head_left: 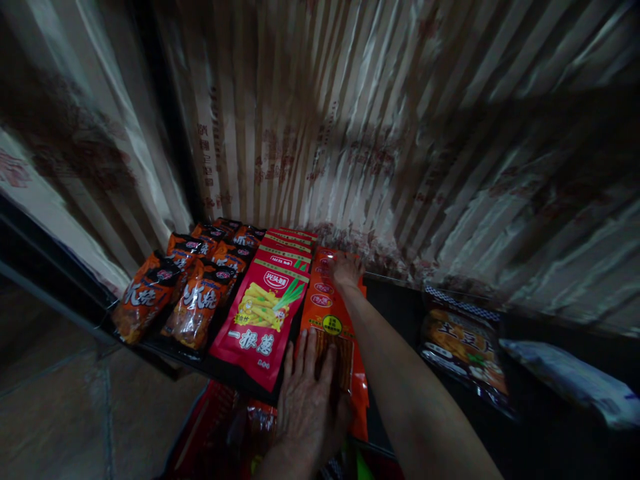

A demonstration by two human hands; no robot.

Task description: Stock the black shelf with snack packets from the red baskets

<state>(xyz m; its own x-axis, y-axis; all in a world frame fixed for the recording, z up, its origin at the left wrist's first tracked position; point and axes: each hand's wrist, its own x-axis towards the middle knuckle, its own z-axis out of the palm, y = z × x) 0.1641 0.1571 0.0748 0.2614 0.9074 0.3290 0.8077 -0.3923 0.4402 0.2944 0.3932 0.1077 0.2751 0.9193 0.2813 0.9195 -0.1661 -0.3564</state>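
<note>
Where left hand (304, 399) and right hand (347, 269) rest, orange packets (322, 303) lie beneath.

At least seven black-orange packets (199, 307), three red (263, 313), two orange (320, 312) — one brown (465, 343), one whitish (565, 373).

A pleated, cream-and-brown sheet (300, 133) with reddish print hangs behind the flat black shelf (397, 310). Glossy orange-and-black plastic snack bags (199, 303) crowd its left end; rightward, a dark brown plastic packet (463, 343) lies near a pale, blurred bluish bag (570, 373).
</note>
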